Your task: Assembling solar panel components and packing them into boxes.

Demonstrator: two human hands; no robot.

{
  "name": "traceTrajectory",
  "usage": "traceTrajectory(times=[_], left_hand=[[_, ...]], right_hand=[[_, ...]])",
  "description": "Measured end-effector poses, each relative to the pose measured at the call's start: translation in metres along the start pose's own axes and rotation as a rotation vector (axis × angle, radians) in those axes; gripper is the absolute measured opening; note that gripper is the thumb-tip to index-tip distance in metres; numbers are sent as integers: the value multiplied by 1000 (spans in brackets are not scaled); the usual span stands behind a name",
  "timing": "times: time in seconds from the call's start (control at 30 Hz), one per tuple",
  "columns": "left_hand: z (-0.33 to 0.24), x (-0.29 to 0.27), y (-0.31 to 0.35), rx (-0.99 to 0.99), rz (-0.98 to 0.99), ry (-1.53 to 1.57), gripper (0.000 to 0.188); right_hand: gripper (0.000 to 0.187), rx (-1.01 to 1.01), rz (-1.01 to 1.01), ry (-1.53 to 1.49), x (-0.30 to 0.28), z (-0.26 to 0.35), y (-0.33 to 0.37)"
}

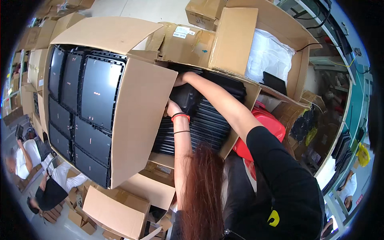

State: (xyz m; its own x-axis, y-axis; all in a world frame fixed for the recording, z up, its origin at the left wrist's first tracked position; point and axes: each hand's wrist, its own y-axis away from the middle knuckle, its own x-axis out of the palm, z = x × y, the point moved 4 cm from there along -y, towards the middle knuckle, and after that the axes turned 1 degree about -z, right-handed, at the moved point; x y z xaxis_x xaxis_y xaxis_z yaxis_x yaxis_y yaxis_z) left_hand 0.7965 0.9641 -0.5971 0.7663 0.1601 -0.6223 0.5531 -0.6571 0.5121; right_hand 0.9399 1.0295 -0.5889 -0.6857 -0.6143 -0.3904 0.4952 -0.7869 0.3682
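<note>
Both my hands reach into an open cardboard box (157, 158) packed with a row of thin black plastic panels (204, 130) standing on edge. Between them a black plastic panel (185, 97) tilts out of line with the row. My left hand (173, 108), below a red wristband, is closed at its near side, with the fingertips partly hidden. At its far edge my right hand (182, 79) is closed too, most of its fingers out of sight. To the left, a tall carton (144, 104) shows black panels (100, 92) stacked in its open side.
Behind stands a taped carton (186, 48); at the back right, an open box (302, 72) holds white wrapping (270, 54). A red plastic stool (266, 128) is close by my right arm. Open cartons (116, 208) crowd the lower left, where other people (48, 192) are.
</note>
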Motion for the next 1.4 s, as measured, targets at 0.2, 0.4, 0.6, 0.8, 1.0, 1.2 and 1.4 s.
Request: traceTrajectory(times=[0.2, 0.4, 0.6, 0.8, 1.0, 1.2, 1.4], left_hand=[[-13, -2, 32, -111, 191, 92, 97], [-20, 11, 72, 202, 12, -411, 104], [-13, 9, 79, 706, -188, -773, 103], [-34, 0, 42, 1011, 39, -784, 57], [-37, -5, 26, 1035, 161, -743, 53], [-52, -2, 37, 1360, 214, -635, 36], [-57, 3, 30, 1224, 174, -660, 32]], right_hand=[[49, -129, -45, 58, 22, -21, -36], [41, -48, -188, 272, 45, -55, -71], [40, 209, -504, 241, 22, -45, -49], [48, 543, -78, 131, 8, -39, 17], [45, 611, 1, 241, 23, -47, 20], [48, 570, 191, 390, 16, -45, 14], [51, 585, 182, 394, 21, -41, 19]])
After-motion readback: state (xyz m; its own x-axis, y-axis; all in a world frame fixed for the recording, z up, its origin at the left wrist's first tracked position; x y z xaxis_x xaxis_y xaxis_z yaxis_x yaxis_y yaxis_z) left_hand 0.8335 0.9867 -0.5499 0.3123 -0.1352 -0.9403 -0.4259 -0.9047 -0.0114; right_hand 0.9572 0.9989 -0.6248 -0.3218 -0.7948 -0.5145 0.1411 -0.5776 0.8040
